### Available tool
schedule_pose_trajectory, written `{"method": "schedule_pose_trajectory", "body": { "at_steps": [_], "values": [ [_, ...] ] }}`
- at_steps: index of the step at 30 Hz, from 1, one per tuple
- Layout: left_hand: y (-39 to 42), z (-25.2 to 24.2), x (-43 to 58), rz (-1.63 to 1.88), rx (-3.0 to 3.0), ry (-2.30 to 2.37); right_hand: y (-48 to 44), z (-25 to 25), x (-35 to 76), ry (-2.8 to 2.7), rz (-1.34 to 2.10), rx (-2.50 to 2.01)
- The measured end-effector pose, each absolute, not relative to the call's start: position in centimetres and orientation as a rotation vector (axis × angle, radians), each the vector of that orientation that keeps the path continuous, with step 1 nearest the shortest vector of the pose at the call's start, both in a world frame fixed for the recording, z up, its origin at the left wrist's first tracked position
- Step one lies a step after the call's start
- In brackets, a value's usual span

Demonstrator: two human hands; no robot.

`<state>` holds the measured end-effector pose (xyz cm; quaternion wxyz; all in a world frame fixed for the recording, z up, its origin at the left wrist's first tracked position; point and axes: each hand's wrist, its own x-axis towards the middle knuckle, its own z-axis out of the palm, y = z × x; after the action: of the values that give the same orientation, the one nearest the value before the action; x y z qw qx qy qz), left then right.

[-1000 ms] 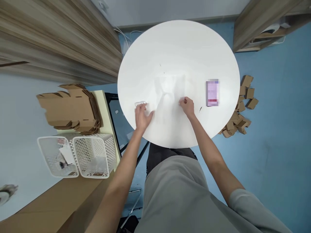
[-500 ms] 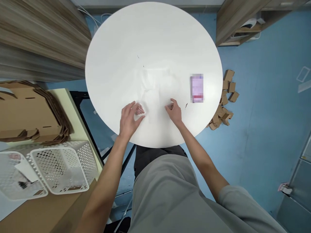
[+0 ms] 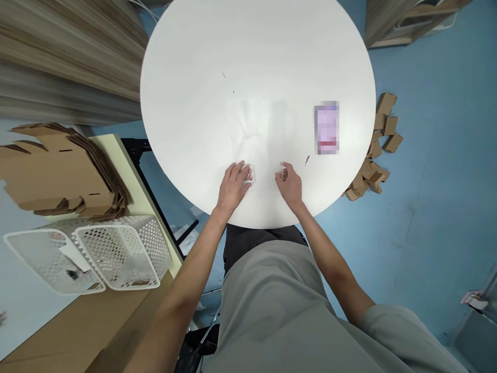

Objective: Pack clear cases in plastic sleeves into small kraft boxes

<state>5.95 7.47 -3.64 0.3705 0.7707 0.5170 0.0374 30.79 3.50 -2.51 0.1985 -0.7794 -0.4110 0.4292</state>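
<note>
A small clear packet (image 3: 250, 174) with reddish contents sits just above the centre of the frame, its left side partly covered. A little to its right, apart from it, a small dark brown piece (image 3: 285, 174) shows, mostly hidden, its full shape unclear.

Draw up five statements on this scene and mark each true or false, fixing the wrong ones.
1. The left hand is at a small clear packet with reddish contents. True.
2. The right hand is touching the left. False: a gap lies between them.
3. The blurred purple item lies at the left of the round table. False: it lies at the right.
4. Small brown boxes are heaped on the floor right of the table. True.
5. The two baskets are solid black. False: they are white and perforated.
</note>
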Motion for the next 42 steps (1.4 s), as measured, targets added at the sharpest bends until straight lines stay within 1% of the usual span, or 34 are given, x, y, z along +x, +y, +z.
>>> {"method": "schedule_pose_trajectory", "body": {
  "at_steps": [5,9,11,13,16,22,24,27,30,33,38,42],
  "values": [
    [7.6,-3.8,6.9,0.09,1.951,1.28,4.2,-0.7,29.1,-1.289,1.159,-2.096],
    [7.6,-3.1,6.9,0.234,1.849,1.339,4.7,-0.3,26.3,-1.438,1.259,-1.939],
    [7.7,-2.4,6.9,0.351,1.704,1.451,4.9,-0.7,24.9,-1.508,1.318,-1.863],
    [7.8,-1.7,6.9,0.454,1.441,1.606,5.1,-1.2,23.6,-1.543,1.361,-1.834],
    [8.2,-1.1,7.3,0.498,1.051,1.713,5.4,-2.1,21.9,-1.525,1.411,-1.852],
    [8.6,-1.9,8.1,0.475,0.942,1.833,5.7,-2.7,21.2,-1.501,1.483,-1.741],
    [8.7,-2.6,8.1,0.466,0.93,1.899,5.5,-2.6,22.1,-1.463,1.437,-1.805],
    [8.6,-3.6,7.9,0.434,0.989,1.98,5.0,-2.5,23.8,-1.346,1.345,-2.039],
    [8.4,-4.4,7.7,0.415,1.033,2.032,4.6,-2.7,24.4,-1.231,1.369,-2.15],
    [8.2,-4.8,7.7,0.393,1.027,2.062,4.6,-3.4,23.8,-1.134,1.442,-2.147],
    [7.8,-4.8,8.0,0.398,0.951,2.017,5.4,-4.8,22.7,-1.041,1.387,-2.159],
    [7.0,-4.7,7.9,0.485,0.777,1.894,5.6,-5.5,23.4,-0.89,1.476,-1.995]
  ]
}}
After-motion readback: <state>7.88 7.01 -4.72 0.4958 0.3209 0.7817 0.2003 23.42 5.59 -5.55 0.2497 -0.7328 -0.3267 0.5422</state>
